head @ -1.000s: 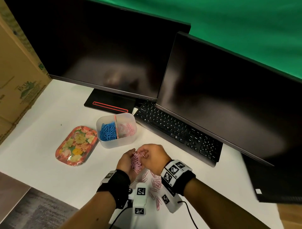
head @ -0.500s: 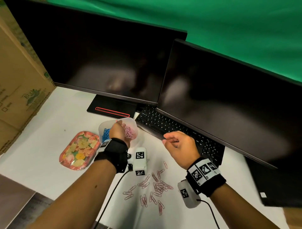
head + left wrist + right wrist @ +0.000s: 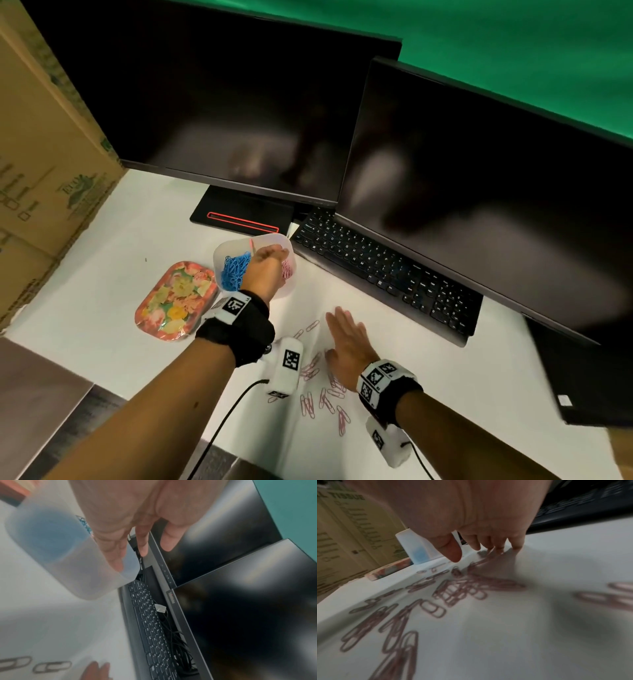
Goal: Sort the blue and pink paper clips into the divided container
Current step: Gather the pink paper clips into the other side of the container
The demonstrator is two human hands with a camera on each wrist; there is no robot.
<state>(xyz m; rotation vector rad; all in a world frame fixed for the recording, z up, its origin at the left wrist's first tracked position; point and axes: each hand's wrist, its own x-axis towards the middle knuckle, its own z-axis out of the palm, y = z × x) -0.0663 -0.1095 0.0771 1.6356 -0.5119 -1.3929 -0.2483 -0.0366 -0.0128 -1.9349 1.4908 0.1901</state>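
Looking down from the head view, the left hand (image 3: 269,265) hangs over the container (image 3: 236,246), above its pink side, fingers loosely spread and holding nothing. Blue clips (image 3: 234,270) fill the compartment just left of that hand; pink clips (image 3: 287,269) show just right of it. The right hand (image 3: 347,337) lies flat and spread on the white surface (image 3: 102,294), nearer the body than the left hand, well apart from it. Loose pink clips (image 3: 329,401) are scattered between the two wrists and under the right palm. A floral tray (image 3: 174,301) sits just left of the left wrist, touching the container. A keyboard (image 3: 387,270) lies beyond the right hand, under two dark monitors (image 3: 479,205).

From the left wrist, the left hand (image 3: 142,520) shows relaxed fingers (image 3: 143,545) pointing down with nothing between them; the container (image 3: 77,577) is just below, a blue blur inside. The keyboard (image 3: 150,628) runs away to the right.

From the right wrist, the right hand (image 3: 471,520) has straight fingertips (image 3: 516,546) touching the surface (image 3: 522,635), thumb lifted. Pink clips (image 3: 453,592) lie beneath and before the palm. The container (image 3: 416,547) stands beyond the thumb, with a cardboard box (image 3: 351,534) behind it.
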